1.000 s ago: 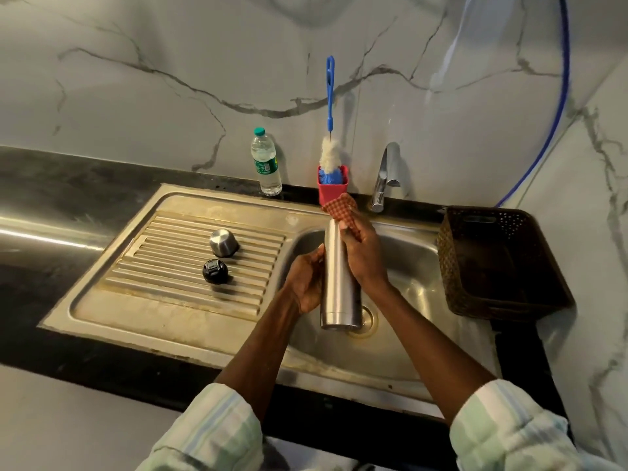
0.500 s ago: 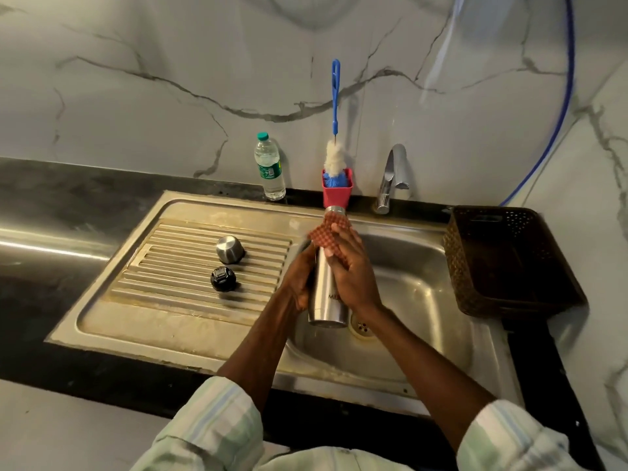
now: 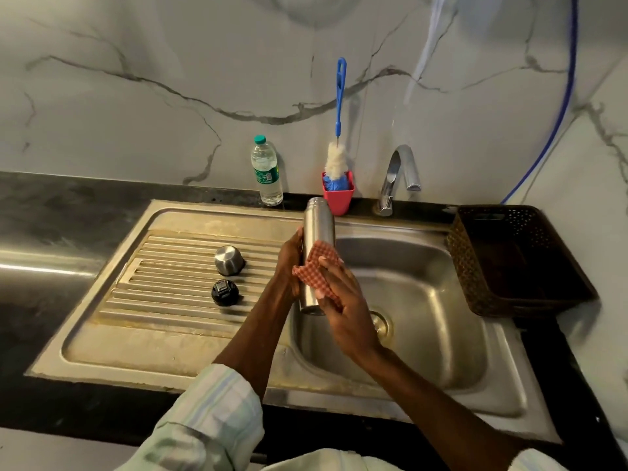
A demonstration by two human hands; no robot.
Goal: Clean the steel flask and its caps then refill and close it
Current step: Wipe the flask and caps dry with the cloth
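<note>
I hold the steel flask (image 3: 317, 223) upright over the sink basin (image 3: 424, 300). My left hand (image 3: 289, 260) grips its left side. My right hand (image 3: 343, 304) presses a red checked cloth (image 3: 317, 266) around the flask's lower half. The flask's upper part stands bare above the cloth. A steel cap (image 3: 229, 260) and a black inner cap (image 3: 224, 292) rest on the ribbed drainboard (image 3: 163, 273) to the left, apart from both hands.
A plastic water bottle (image 3: 266, 171) stands at the wall. Next to it is a red cup (image 3: 338, 197) with a blue-handled bottle brush (image 3: 336, 158). The tap (image 3: 397, 178) is behind the basin. A dark basket (image 3: 516, 260) sits at the right.
My right hand has slid the cloth down from the flask's top to its lower half. The flask's upper part is now uncovered. The caps have not moved.
</note>
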